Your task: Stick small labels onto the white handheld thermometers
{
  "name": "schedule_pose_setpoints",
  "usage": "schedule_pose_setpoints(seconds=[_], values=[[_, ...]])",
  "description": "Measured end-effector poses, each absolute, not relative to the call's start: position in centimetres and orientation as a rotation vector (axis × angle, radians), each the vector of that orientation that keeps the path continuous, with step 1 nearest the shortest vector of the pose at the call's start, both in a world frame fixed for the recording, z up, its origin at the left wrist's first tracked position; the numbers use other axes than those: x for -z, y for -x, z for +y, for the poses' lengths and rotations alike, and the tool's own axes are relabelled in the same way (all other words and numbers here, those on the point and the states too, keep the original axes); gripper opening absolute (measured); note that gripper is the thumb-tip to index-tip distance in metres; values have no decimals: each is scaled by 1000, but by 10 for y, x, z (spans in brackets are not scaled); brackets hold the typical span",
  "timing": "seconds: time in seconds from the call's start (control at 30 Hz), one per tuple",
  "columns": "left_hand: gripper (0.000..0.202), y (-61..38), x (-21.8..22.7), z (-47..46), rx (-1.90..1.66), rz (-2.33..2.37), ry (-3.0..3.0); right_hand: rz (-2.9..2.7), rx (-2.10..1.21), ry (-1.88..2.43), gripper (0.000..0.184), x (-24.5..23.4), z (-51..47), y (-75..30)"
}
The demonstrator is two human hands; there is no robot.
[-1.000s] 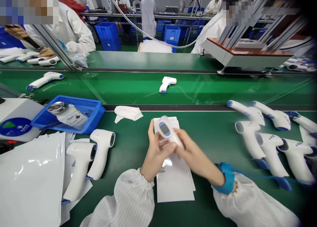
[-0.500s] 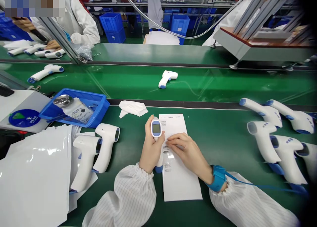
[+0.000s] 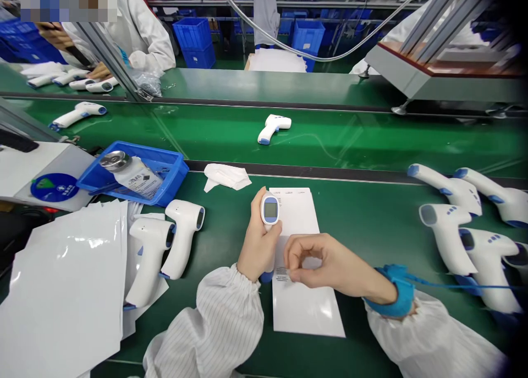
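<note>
My left hand (image 3: 260,237) is closed around a white infrared thermometer (image 3: 270,209), its small grey screen facing me. The blue end of its handle shows below the hand. A long white sheet with small blocks of black print (image 3: 305,312) lies on the green table beside it. Over the middle of that sheet, my right hand (image 3: 322,261) is closed in a pinch, thumb against fingertips. Whatever is between those fingertips, if anything, is too small to make out. A blue strap (image 3: 396,290) with a cord circles my right wrist.
Two thermometers (image 3: 183,237) lie at left by a stack of glossy white sheets (image 3: 66,279). Behind them is a blue tray (image 3: 173,182) holding a bottle (image 3: 138,174). Several more thermometers (image 3: 447,237) lie at right. A crumpled white cloth (image 3: 226,176) rests near the belt (image 3: 198,130); a co-worker (image 3: 144,31) is beyond.
My right hand has moved down over the printed sheet, its fingers curling from loosely extended into a pinch. The left hand still holds the thermometer. The view has shifted slightly.
</note>
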State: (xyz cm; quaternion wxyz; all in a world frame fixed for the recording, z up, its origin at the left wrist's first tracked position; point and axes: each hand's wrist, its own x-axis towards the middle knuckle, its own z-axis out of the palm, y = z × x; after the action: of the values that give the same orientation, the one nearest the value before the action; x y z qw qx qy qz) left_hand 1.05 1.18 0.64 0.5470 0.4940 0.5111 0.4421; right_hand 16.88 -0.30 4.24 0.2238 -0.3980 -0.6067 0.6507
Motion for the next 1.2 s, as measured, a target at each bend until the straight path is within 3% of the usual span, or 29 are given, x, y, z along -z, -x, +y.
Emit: schedule_pose_setpoints(seconds=[0.07, 0.23, 0.3, 1.2], values=[[66, -11, -9, 11, -1054, 1162, -1146, -1667, -1800, 1074, 10, -57, 1, -171], [71, -16, -15, 4, -931, 1026, -1062, -1752, -1059, 1255, 8, -65, 16, -165], [69, -18, -16, 1, -910, 1023, -1067, -1738, -921, 1297, 9, -63, 21, -162], [73, -21, -21, -6, -887, 1035, -1007, -1560, -943, 1365, 8, -58, 29, -159]])
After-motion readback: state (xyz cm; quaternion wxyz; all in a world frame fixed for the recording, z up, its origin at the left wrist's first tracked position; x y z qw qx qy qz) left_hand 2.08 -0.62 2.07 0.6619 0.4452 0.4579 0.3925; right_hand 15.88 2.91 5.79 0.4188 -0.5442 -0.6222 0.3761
